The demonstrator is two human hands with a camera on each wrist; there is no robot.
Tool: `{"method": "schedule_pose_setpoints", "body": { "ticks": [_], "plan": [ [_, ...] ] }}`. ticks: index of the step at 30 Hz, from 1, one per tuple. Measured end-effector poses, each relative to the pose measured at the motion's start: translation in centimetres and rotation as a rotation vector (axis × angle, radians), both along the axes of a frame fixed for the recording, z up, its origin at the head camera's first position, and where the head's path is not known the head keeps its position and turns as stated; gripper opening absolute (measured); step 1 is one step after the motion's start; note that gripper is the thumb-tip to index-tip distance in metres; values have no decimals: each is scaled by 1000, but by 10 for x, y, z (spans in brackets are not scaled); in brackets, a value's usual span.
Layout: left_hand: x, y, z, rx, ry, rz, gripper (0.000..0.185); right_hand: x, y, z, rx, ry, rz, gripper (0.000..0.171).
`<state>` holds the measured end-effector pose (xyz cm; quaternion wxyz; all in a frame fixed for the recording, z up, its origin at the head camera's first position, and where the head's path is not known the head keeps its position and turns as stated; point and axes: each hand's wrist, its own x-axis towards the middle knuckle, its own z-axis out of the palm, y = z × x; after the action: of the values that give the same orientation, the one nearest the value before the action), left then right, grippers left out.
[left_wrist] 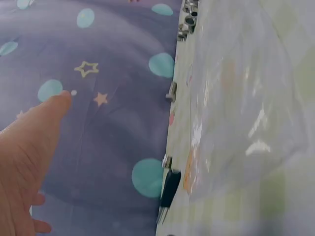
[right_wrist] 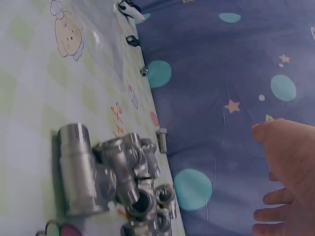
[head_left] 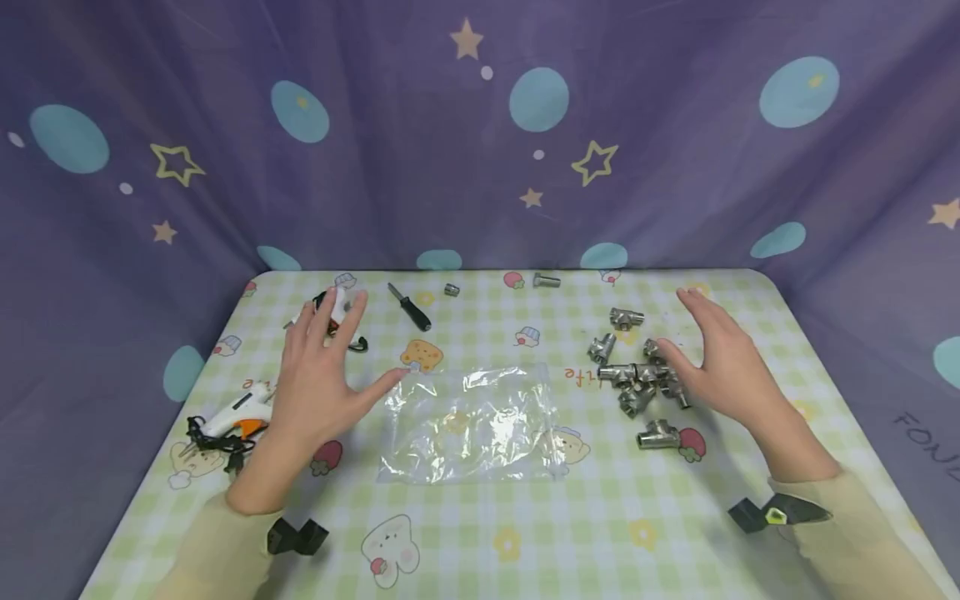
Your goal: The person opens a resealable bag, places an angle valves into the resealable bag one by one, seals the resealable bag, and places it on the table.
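Observation:
My left hand (head_left: 318, 383) is held over the left side of the table with its fingers spread and nothing in them. Beneath and beside it lie two white glue guns (head_left: 247, 410) with black cords, partly covered by the hand. On the right, my right hand (head_left: 731, 383) hovers with fingers straight and thumb apart, also holding nothing. Its thumb overlaps a loose cluster of shiny metal tee pipe fittings (head_left: 637, 400) in the head view. Closest to the right wrist camera is one single tee fitting (right_wrist: 78, 169). Flat between the hands lies a transparent plastic bag (head_left: 472, 429).
Toward the back lie a black-handled screwdriver (head_left: 411, 308), a short metal fitting (head_left: 452, 290) and a bolt-like metal piece (head_left: 547, 281). A green checked cloth (head_left: 570, 533) covers the table. Behind its far edge hangs a purple curtain (head_left: 390, 167).

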<state>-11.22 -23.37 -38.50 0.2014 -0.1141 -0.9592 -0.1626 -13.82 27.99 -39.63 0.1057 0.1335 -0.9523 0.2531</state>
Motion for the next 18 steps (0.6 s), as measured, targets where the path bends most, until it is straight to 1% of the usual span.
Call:
{"method": "schedule_pose_setpoints", "body": {
  "ticks": [4, 11, 15, 18],
  "plan": [
    [-4, 14, -2, 22, -10, -44, 109, -5, -11, 0, 26, 20, 19, 78],
    [-7, 45, -8, 58, -110, -112, 111, -12, -26, -3, 43, 47, 59, 75],
    [-9, 67, -13, 81, -161, -192, 108, -16, -34, -7, 38, 36, 78, 74],
    [-8, 82, -21, 83, -200, -255, 107, -20, -40, -11, 28, 10, 93, 73]
  ]
}}
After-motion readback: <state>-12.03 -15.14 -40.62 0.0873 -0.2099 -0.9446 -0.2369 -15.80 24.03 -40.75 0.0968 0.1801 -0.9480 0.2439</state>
